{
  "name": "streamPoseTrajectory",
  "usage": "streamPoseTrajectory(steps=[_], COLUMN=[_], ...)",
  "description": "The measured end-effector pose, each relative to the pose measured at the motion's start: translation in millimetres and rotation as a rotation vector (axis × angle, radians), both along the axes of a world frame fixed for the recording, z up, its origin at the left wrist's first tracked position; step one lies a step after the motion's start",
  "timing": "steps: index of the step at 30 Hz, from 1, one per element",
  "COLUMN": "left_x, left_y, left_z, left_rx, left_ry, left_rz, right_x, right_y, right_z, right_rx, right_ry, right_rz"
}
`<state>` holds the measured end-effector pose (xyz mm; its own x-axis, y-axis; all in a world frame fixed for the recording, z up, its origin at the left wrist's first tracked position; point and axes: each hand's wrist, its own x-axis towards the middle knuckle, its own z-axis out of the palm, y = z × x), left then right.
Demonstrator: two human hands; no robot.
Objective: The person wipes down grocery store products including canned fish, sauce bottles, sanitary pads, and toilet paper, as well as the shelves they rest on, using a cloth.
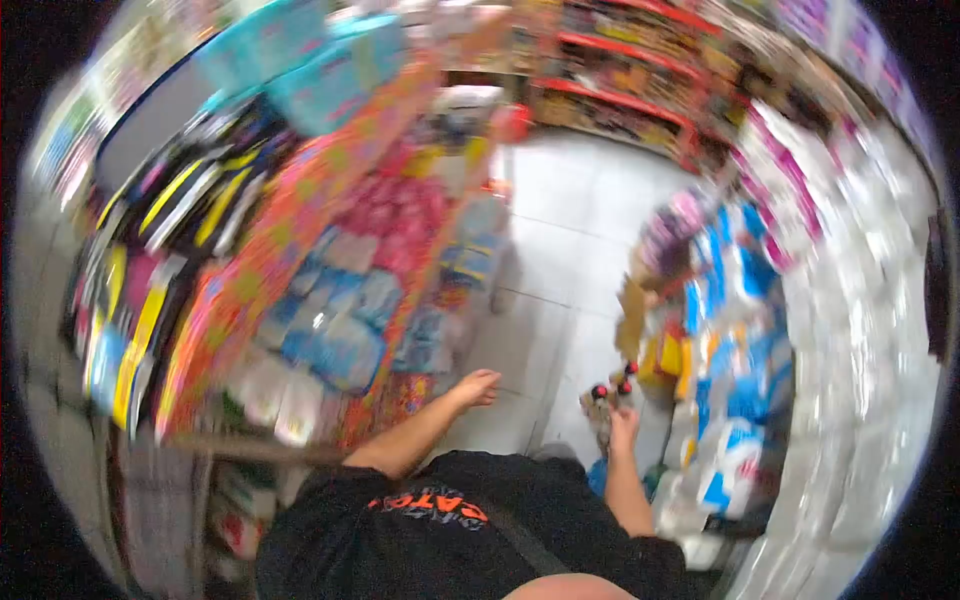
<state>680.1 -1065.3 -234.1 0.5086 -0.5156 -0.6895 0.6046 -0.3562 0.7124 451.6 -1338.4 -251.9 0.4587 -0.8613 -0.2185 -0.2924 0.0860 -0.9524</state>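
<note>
My right hand (622, 428) is closed on a few small items with round red-and-black caps (600, 392), probably bottles, held low over the tiled floor. Blur hides their labels. My left hand (478, 388) hangs in front of my body with its fingers curled in, and nothing shows in it. It is nearest to the end of a display table where blue packs (340, 345) and pink packs (395, 215) lie in rows.
White floor tiles (560, 240) run ahead between the displays. Blue-and-white packs (735, 300) and clear-wrapped white packs (850, 300) are stacked on the right. Red shelves (615, 105) stand at the far end. A cardboard box (632, 315) sits by the right-hand stack.
</note>
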Motion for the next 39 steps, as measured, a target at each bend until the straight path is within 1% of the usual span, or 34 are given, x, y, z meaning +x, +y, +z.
streamPoseTrajectory(steps=[1,2,4,5,6,7,8,9,11,12,13,14,15,16,17,18,19,20,21,22,23,25,26,27,28,30,32,33,35,37,38,39], left_x=[-3.2,-3.3,6.1,15.4,34.5,13.9,27.9,41.3,47.1,60.1,77.6,85.0,92.6,99.9,108.5,122.2,134.6,140.3,143.5,147.0,151.3,161.5,166.4,170.8,174.8,195.2,219.7,229.5,267.7,306.7,324.1,346.2], left_y=[-2.3,-4.2,-3.4,11.5,6.6,-20.0,-17.3,-35.5,-40.5,-42.9,-57.8,-76.3,-101.4,-125.1,-143.9,-157.6,-171.1,-189.4,-208.1,-224.7,-237.2,-259.0,-271.8,-284.7,-296.6,-320.5,-337.9,-351.8,-380.7,-408.3,-419.9,-436.0], left_z=[7.1,17.3,-2.3,-56.9,-101.1,-27.1,-79.8,-82.6,-88.5,-95.1,-97.1,-78.3,-49.0,-23.2,-6.1,-8.2,-10.8,-3.8,6.7,14.6,17.8,21.2,22.4,22.8,21.0,-8.8,-16.4,-4.9,6.0,5.1,20.6,22.7], left_rx=[0.023,0.047,-0.048,-0.155,-0.268,-0.035,-0.084,-0.046,0.075,-0.01,-0.097,-0.102,-0.111,-0.12,-0.129,-0.168,-0.208,-0.183,-0.159,-0.134,-0.141,-0.152,-0.117,-0.086,-0.062,-0.022,0.024,0.048,0.078,0.092,0.08,0.061], left_ry=[0.046,0.085,0.213,0.262,0.313,0.297,0.452,0.428,0.4,0.422,0.443,0.406,0.367,0.32,0.271,0.268,0.26,0.24,0.217,0.192,0.194,0.198,0.172,0.147,0.126,0.101,0.082,0.076,0.023,-0.053,-0.066,-0.082], left_rz=[0.043,0.096,0.014,-0.026,-0.057,0.145,0.178,0.147,0.112,0.076,0.042,0.118,0.188,0.213,0.239,0.225,0.21,0.214,0.215,0.214,0.151,0.021,-0.041,-0.1,-0.151,-0.33,-0.462,-0.515,-0.597,-0.656,-0.617,-0.628], right_x=[-4.9,-14.8,-40.1,-46.8,-47.6,-46.1,-52.8,-54.0,-45.2,-34.7,-21.0,3.0,28.2,54.3,71.0,91.4,101.3,112.6,117.9,126.5,129.5,140.8,148.0,154.9,160.2,179.6,184.9,187.4,195.6,192.5,193.1,194.4], right_y=[-5.2,-5.2,-12.6,-25.6,-32.0,-36.0,-48.2,-63.0,-94.2,-113.0,-139.0,-153.1,-172.8,-187.0,-206.5,-209.4,-238.7,-245.3,-256.9,-264.1,-277.2,-287.1,-289.8,-292.7,-298.6,-316.8,-344.6,-354.8,-351.6,-363.3,-365.8,-368.2], right_z=[-28.2,-36.6,-57.6,-74.1,-52.4,-20.9,-32.0,-49.0,-74.7,-84.5,-92.0,-48.1,-22.8,26.3,60.7,127.9,129.1,179.6,222.3,264.7,298.4,359.2,381.8,396.3,404.1,416.2,408.0,405.3,412.8,402.2,398.6,395.7], right_rx=[0.157,0.155,0.102,0.039,0.117,0.205,0.225,0.224,0.163,0.068,-0.171,-0.234,-0.397,-0.424,-0.466,-0.529,-0.619,-0.551,-0.715,-0.972,-1.341,-1.517,-1.414,-1.313,-1.264,-1.178,-1.188,-1.186,-1.071,-1.14,-1.155,-1.172], right_ry=[-0.059,-0.003,0.109,0.16,0.337,0.509,0.559,0.546,0.454,0.455,0.545,0.476,0.309,0.133,0.219,0.136,0.097,-0.087,-0.003,-0.02,0.103,0.144,0.166,0.187,0.314,0.535,0.64,0.689,0.685,0.738,0.718,0.695], right_rz=[-0.081,-0.103,-0.097,-0.069,-0.098,-0.113,-0.141,-0.194,-0.277,-0.267,-0.167,-0.132,-0.183,-0.199,-0.18,-0.19,-0.218,-0.2,-0.188,-0.25,-0.295,-0.331,-0.347,-0.361,-0.422,-0.516,-0.582,-0.629,-0.632,-0.692,-0.737,-0.781])
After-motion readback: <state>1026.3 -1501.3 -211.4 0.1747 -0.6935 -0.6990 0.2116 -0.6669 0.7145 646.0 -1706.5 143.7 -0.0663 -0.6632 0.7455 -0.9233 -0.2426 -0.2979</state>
